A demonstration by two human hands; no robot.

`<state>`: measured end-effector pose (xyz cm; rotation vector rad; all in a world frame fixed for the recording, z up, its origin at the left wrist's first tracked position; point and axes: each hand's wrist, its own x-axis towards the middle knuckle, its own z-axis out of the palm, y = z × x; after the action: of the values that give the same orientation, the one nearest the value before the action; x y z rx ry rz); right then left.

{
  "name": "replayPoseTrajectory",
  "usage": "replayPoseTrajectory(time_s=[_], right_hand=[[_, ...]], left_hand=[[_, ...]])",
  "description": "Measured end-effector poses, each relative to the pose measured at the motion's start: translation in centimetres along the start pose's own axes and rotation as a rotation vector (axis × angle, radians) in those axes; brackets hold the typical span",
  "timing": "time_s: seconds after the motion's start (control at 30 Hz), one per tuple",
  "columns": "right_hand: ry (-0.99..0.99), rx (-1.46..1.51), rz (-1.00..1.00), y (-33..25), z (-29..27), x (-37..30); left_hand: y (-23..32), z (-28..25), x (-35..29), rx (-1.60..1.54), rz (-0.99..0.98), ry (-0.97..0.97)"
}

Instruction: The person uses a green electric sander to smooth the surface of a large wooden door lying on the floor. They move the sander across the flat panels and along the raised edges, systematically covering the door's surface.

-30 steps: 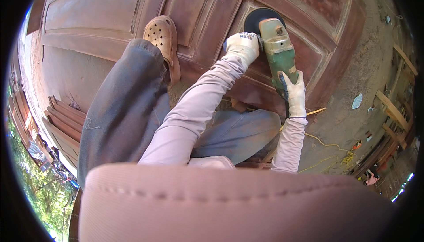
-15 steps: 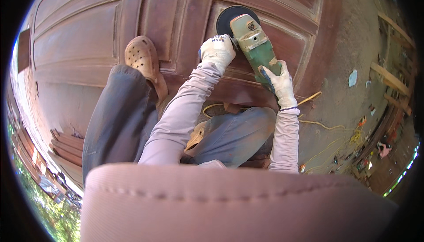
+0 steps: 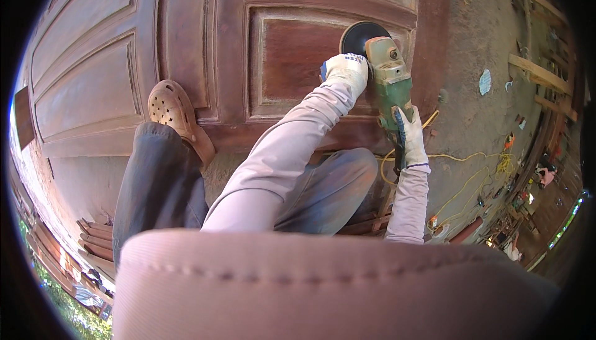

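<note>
A green angle grinder [image 3: 393, 91] with a black disc [image 3: 362, 37] lies over the right part of a reddish-brown panelled wooden door [image 3: 233, 60]. My left hand [image 3: 347, 73], in a white knit glove, is closed beside the grinder's head, on its side handle, which the glove mostly hides. My right hand [image 3: 411, 135], gloved as well, wraps round the rear grip of the grinder's body. The disc is at the upper right of a recessed door panel; whether it touches the wood I cannot tell.
My foot in a tan clog [image 3: 171, 107] rests on the door's near edge. A yellow cord [image 3: 462, 157] runs over the dirt floor at the right. Wooden planks [image 3: 539, 73] lie at the far right, and stacked boards [image 3: 96, 235] at the lower left.
Both hands have carried the grinder to the right across the door panel, and it now points more straight ahead. The view has shifted too, with the door appearing further left.
</note>
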<state>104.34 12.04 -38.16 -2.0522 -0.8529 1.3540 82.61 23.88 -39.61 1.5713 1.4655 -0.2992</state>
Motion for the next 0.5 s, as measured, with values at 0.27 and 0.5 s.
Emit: replayPoseTrajectory(time_s=[0.27, 0.5], right_hand=[[0.024, 0.057, 0.064, -1.0, -0.6, -0.2], [0.056, 0.068, 0.033, 0.1, -1.6, 0.4]], left_hand=[[1.8, 0.2, 2.1, 0.033, 0.068, 0.027], [3.2, -0.6, 2.2, 0.035, 0.073, -0.019]])
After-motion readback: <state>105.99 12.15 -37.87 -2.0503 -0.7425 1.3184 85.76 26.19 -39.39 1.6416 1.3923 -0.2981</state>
